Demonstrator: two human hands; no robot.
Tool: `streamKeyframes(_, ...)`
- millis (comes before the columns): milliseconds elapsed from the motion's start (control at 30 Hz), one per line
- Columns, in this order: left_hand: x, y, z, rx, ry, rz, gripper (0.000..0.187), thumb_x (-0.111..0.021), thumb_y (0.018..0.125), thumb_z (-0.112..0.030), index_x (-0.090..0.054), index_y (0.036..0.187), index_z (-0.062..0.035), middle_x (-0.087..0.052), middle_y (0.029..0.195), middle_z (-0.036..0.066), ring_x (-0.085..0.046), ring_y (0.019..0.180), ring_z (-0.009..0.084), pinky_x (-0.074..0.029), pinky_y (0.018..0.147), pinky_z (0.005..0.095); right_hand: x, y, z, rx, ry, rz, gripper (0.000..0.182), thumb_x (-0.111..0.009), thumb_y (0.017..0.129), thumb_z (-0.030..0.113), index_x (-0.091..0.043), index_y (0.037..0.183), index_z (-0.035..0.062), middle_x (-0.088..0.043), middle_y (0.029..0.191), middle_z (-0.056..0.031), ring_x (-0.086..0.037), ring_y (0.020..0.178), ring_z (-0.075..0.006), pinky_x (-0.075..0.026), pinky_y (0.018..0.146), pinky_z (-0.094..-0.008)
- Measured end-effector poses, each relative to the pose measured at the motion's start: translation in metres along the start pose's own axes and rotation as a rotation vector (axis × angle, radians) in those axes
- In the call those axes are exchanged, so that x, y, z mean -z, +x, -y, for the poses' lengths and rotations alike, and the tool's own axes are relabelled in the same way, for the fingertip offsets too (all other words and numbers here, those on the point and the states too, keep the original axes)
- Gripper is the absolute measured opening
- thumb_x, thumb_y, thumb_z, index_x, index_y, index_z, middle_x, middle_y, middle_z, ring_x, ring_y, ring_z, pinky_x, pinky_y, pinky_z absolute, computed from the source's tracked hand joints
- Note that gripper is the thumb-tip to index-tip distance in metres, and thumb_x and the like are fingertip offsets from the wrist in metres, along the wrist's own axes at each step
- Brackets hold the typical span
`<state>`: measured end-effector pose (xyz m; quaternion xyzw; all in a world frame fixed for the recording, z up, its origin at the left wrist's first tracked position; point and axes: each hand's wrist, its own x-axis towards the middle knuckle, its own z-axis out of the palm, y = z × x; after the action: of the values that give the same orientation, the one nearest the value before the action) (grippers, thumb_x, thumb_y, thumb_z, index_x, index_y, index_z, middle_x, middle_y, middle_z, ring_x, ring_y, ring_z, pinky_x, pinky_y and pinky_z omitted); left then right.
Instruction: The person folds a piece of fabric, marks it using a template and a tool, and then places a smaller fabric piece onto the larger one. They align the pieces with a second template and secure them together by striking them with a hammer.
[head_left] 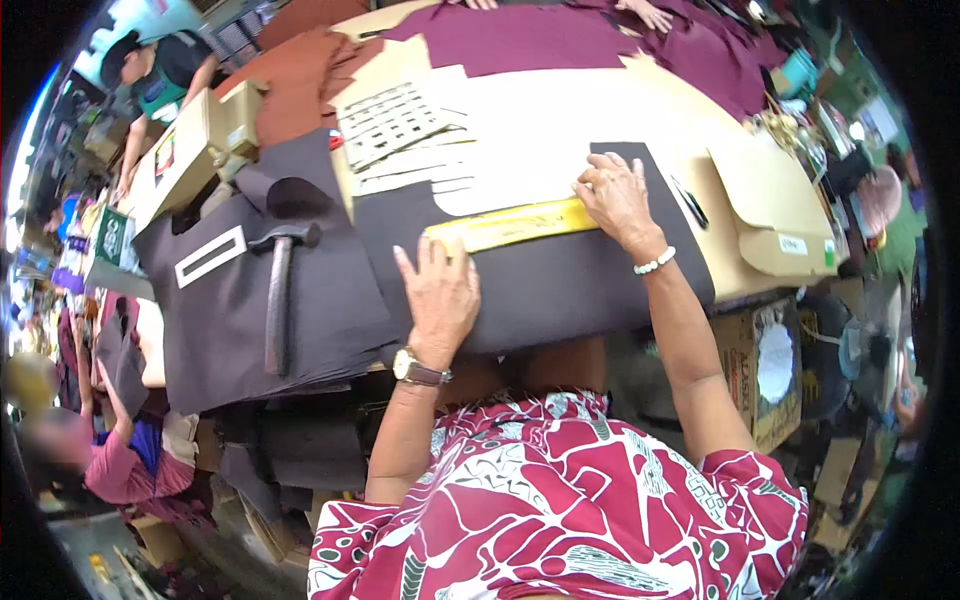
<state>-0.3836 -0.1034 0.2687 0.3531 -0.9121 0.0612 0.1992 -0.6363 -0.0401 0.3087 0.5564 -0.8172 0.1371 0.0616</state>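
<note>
A yellow ruler (520, 226) lies across a dark sheet of material (540, 290) at the table's near edge. My left hand (441, 296), with a watch on the wrist, rests on the dark sheet, its fingers spread and their tips at the ruler's left end. Over the ruler's right end is my right hand (620, 205), with a beaded bracelet; its fingers are bent and close together, and what they hold, if anything, is hidden. White paper (530, 130) lies beyond the ruler.
A hammer (279, 300) and a pale rectangular frame (210, 256) lie on stacked dark sheets at left. Cut-out templates (395, 125) are behind them. Scissors (690, 203) and a cardboard folder (775, 210) are at right. Other people stand left; another person's hands are at the far edge.
</note>
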Motion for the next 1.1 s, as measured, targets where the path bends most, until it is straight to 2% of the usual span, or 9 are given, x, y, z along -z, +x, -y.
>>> streamKeyframes(100,0.001,0.002,-0.003,-0.025,0.028,-0.002,0.032,-0.056,0.084,-0.023,-0.059,0.111,-0.0074,-0.053,0.097,0.016,-0.047,0.108,0.0303,-0.025,0.101,0.0621,-0.016,0.053,0.028,0.163,0.34,-0.07,0.021,-0.054,0.085,0.018,-0.069,0.086,0.0042,-0.065,0.1,-0.0103,-0.059,0.098,-0.027,-0.044,0.09,-0.0379)
streamKeyframes(267,0.005,0.007,-0.002,0.003,-0.012,0.059,0.034,-0.059,0.08,-0.022,-0.061,0.11,-0.0066,-0.053,0.096,0.016,-0.047,0.107,0.0316,-0.024,0.102,0.0617,-0.063,0.134,0.082,0.165,0.455,-0.075,0.019,-0.054,0.084,0.016,-0.069,0.091,0.0069,-0.065,0.101,-0.0119,-0.06,0.096,-0.0303,-0.046,0.086,-0.0387)
streamKeyframes(433,0.003,0.003,-0.005,0.04,-0.025,0.054,0.039,-0.06,0.079,-0.022,-0.059,0.115,-0.0054,-0.053,0.1,0.017,-0.045,0.111,0.0334,-0.027,0.101,0.0597,-0.072,0.154,0.115,0.126,0.516,0.031,0.026,-0.057,0.082,0.021,-0.068,0.1,0.0057,-0.067,0.095,-0.0164,-0.062,0.093,-0.0326,-0.048,0.084,-0.0407)
streamKeyframes(533,0.004,0.002,-0.006,0.042,-0.037,0.038,0.041,-0.06,0.078,-0.021,-0.059,0.117,-0.0053,-0.052,0.102,0.018,-0.044,0.112,0.0343,-0.028,0.101,0.0583,-0.051,0.131,0.12,0.224,0.385,0.211,0.036,-0.064,0.077,0.028,-0.066,0.103,0.0036,-0.066,0.099,-0.0183,-0.061,0.097,-0.0337,-0.047,0.086,-0.0398)
streamKeyframes(567,0.003,0.001,-0.005,0.041,-0.052,0.046,0.042,-0.061,0.078,-0.021,-0.058,0.117,-0.0049,-0.052,0.104,0.019,-0.044,0.113,0.0345,-0.029,0.101,0.0574,-0.052,0.124,0.113,0.312,0.366,0.252,0.05,-0.069,0.07,0.033,-0.063,0.11,0.0035,-0.063,0.11,-0.0187,-0.058,0.105,-0.0332,-0.045,0.091,-0.0383)
streamKeyframes(667,-0.003,0.002,-0.002,0.037,-0.038,0.054,0.043,-0.061,0.078,-0.02,-0.058,0.117,-0.0047,-0.052,0.103,0.019,-0.045,0.112,0.0343,-0.03,0.1,0.0566,-0.068,0.099,0.094,0.46,0.333,0.107,0.054,-0.07,0.069,0.031,-0.059,0.115,0.0045,-0.058,0.119,-0.0181,-0.054,0.111,-0.0315,-0.043,0.094,-0.0372)
streamKeyframes(800,0.002,0.006,-0.001,0.029,-0.043,0.067,0.037,-0.061,0.078,-0.02,-0.06,0.111,-0.0051,-0.052,0.1,0.017,-0.047,0.108,0.0331,-0.033,0.097,0.0546,-0.057,0.086,0.079,0.305,0.365,0.173,0.05,-0.071,0.068,0.023,-0.059,0.112,0.0023,-0.06,0.114,-0.0163,-0.054,0.11,-0.0306,-0.042,0.097,-0.0365)
streamKeyframes(933,0.003,0.01,0.003,0.009,-0.058,0.043,0.027,-0.061,0.078,-0.02,-0.062,0.101,-0.0063,-0.054,0.091,0.013,-0.051,0.097,0.0294,-0.036,0.094,0.0534,-0.048,0.09,0.06,0.196,0.364,0.2,0.05,-0.072,0.066,0.01,-0.056,0.113,-0.0003,-0.06,0.11,-0.0165,-0.059,0.102,-0.0284,-0.045,0.091,-0.0348)
streamKeyframes(1100,0.011,0.021,0.01,0.05,-0.152,0.035,0.017,-0.057,0.083,-0.023,-0.065,0.088,-0.0087,-0.053,0.086,0.013,-0.053,0.089,0.028,-0.036,0.089,0.051,0.012,0.052,0.048,0.023,0.902,0.254,0.045,-0.067,0.071,-0.002,-0.052,0.114,-0.0036,-0.058,0.097,-0.0061,-0.055,0.081,-0.0109,-0.047,0.071,-0.0234)
